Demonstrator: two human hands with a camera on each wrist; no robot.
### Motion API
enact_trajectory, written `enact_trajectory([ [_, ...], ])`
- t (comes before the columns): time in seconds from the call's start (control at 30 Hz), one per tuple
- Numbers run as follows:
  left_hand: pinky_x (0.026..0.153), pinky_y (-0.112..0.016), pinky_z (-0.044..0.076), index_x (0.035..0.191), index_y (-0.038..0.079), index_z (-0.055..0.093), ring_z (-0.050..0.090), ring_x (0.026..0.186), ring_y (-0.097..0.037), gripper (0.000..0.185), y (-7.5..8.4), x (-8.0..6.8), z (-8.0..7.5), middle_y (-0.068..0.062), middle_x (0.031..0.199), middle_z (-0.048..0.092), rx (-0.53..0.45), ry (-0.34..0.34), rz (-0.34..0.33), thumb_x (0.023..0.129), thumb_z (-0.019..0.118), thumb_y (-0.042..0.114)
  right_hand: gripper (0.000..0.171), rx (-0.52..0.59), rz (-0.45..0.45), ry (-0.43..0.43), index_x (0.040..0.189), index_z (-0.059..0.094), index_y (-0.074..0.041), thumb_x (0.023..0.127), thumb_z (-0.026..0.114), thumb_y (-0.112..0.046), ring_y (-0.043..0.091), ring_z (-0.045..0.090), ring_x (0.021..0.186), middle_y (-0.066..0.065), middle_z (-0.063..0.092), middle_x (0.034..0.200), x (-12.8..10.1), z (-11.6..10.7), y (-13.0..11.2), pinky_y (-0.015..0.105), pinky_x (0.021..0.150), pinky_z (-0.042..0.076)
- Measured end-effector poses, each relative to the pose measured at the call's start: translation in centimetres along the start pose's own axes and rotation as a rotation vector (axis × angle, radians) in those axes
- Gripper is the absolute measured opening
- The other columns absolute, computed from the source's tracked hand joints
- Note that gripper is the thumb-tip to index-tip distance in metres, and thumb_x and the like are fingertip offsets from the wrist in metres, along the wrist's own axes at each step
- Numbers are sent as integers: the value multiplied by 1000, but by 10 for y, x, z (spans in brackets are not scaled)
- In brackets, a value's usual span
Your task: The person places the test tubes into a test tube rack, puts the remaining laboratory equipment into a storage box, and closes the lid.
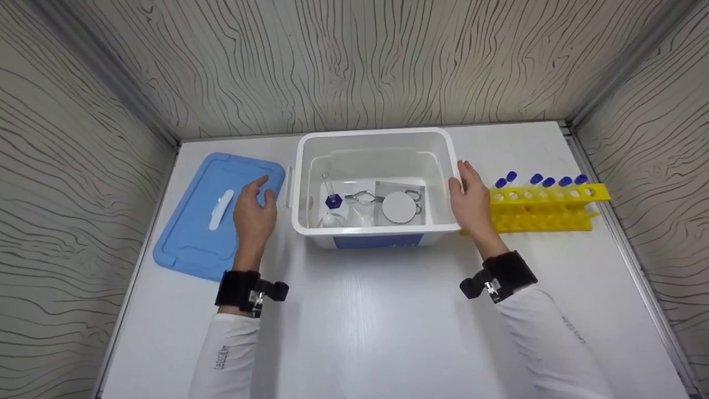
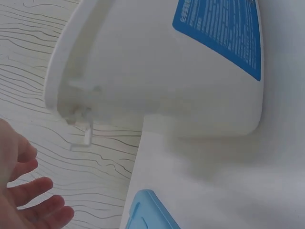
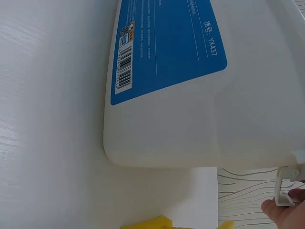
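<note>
A white plastic bin (image 1: pixel 376 228) with a blue label stands near the middle of the table, its top uncovered. My left hand (image 1: pixel 255 213) hovers left of the bin with fingers loosely bent, over the edge of a blue lid (image 1: pixel 188 221). In the left wrist view this hand (image 2: pixel 33 191) is apart from the bin's left latch (image 2: pixel 86 136), which hangs outward. My right hand (image 1: pixel 471 197) lies against the bin's right side. The right wrist view shows its fingers (image 3: pixel 276 212) on both sides of the right latch (image 3: pixel 282 188), gripping it.
Inside the bin lie a clear cylinder with a blue hexagonal base (image 1: pixel 333 200), metal tongs (image 1: pixel 364 196), a white disc (image 1: pixel 399 207) and other items. A yellow rack (image 1: pixel 543 219) with several blue-capped tubes (image 1: pixel 536 178) stands right of the bin. Patterned walls (image 1: pixel 354 66) enclose the table.
</note>
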State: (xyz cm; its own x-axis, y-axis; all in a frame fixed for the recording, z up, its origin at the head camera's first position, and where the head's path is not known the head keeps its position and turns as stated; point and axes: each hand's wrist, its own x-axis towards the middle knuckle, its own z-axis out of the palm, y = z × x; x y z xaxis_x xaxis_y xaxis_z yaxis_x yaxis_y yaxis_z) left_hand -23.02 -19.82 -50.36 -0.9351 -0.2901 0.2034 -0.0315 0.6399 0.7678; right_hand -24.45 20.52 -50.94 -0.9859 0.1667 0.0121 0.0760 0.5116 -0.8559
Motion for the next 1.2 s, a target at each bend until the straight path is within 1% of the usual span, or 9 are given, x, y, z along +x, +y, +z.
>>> enact_trajectory([
  [0.27,106,-48,45,139,6,56,54,128,-34,41,-39,-4,-7,-16,140,58,34,-32,-100,102,46,19,53,27,-23,-11,154,31,-3,105,42,-21,30,23,154,17,22,165,-1,-1,0,45,123,26],
  [0.33,107,-48,44,140,5,54,53,130,-34,42,-50,-7,-7,-17,142,56,49,-52,-127,102,45,20,53,25,-22,-10,154,31,-3,106,42,-21,30,23,154,17,21,165,0,-2,0,45,123,26],
  [0.47,105,-50,45,142,3,52,52,129,-38,44,-72,-10,-5,-22,143,54,109,-110,-155,102,42,19,53,23,-26,-2,154,31,-3,106,42,-20,31,22,154,18,22,165,0,-4,0,45,124,25],
  [0.63,97,-54,49,139,-1,53,52,126,-44,42,-99,-18,-6,-28,141,52,233,-185,-124,101,41,13,53,17,-23,-4,154,31,-4,106,42,-22,30,22,154,17,22,165,0,-2,0,45,124,24],
  [0.7,97,-57,49,137,-2,54,50,127,-47,41,-107,-21,-6,-30,141,51,283,-204,-101,100,42,11,54,15,-18,-10,155,30,-4,106,42,-23,30,22,154,16,22,165,-1,-2,0,45,124,24],
  [0.77,101,-60,46,138,-3,53,46,130,-50,42,-115,-24,-6,-31,143,47,323,-226,-104,101,41,12,54,14,-13,-19,155,29,-6,106,42,-23,30,22,154,15,21,165,-1,-1,0,45,124,24],
  [0.97,109,-67,35,143,-2,47,33,138,-54,47,-128,-25,-6,-35,151,34,409,-287,-143,101,35,14,54,23,-19,-16,155,29,-6,106,42,-23,29,22,154,15,22,165,-2,-1,1,45,124,24],
  [1.03,109,-67,35,143,-2,49,32,139,-55,46,-129,-25,-5,-35,152,33,436,-306,-136,102,36,15,54,26,-16,-15,155,29,-6,106,43,-23,29,22,154,14,21,165,-2,-1,1,45,124,24],
  [1.2,104,-68,40,137,-2,56,36,135,-57,42,-125,-29,-4,-38,148,37,484,-304,-83,102,38,13,54,41,-37,-4,154,31,-2,105,43,-21,31,22,154,18,23,164,-2,-1,1,46,124,24],
])
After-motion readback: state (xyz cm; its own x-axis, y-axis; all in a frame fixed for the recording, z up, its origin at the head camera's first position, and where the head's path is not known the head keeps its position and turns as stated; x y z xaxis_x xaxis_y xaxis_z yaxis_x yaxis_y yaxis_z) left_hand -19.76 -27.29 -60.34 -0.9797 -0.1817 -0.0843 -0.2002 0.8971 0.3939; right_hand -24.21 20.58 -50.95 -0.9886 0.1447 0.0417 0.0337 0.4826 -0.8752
